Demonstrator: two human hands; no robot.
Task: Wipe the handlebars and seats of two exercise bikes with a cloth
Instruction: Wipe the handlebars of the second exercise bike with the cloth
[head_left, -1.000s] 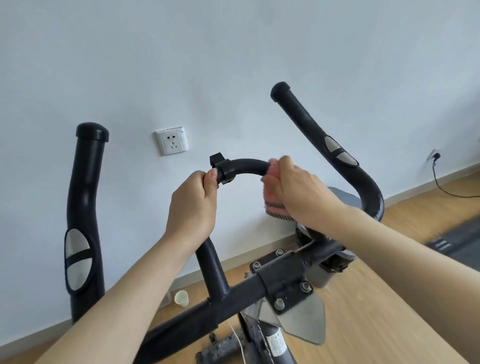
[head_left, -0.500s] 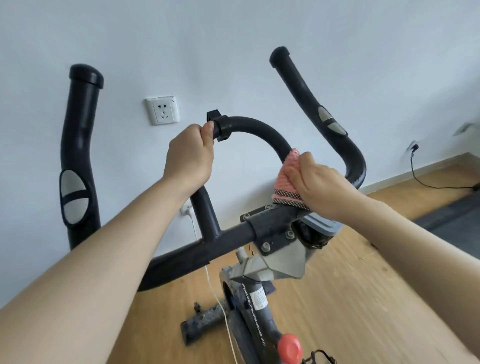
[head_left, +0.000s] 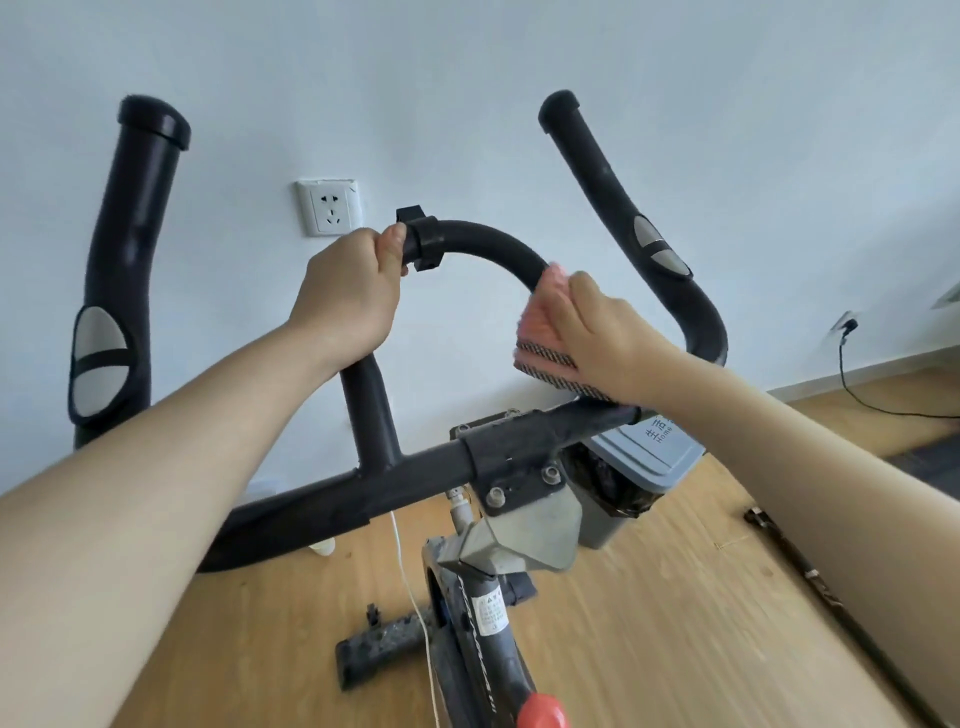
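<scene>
A black exercise bike handlebar fills the view, with an arched centre loop (head_left: 483, 239) and two upright outer grips, the left grip (head_left: 124, 260) and the right grip (head_left: 623, 208). My left hand (head_left: 348, 291) grips the left side of the loop, just beside a small black clamp (head_left: 421, 239). My right hand (head_left: 608, 338) holds a pink cloth (head_left: 540, 332) with a dark patterned hem, wrapped around the right leg of the loop. The seat is out of view.
A grey bin (head_left: 639, 467) with a black liner stands on the wooden floor behind the bar. A white wall socket (head_left: 327, 213) is on the wall, a black cable (head_left: 872, 400) runs at the right, and a red knob (head_left: 540, 712) sits on the frame below.
My right hand slid the cloth from the top of the loop down its right side, then held there. My left hand kept its grip. The camera view shifted.
</scene>
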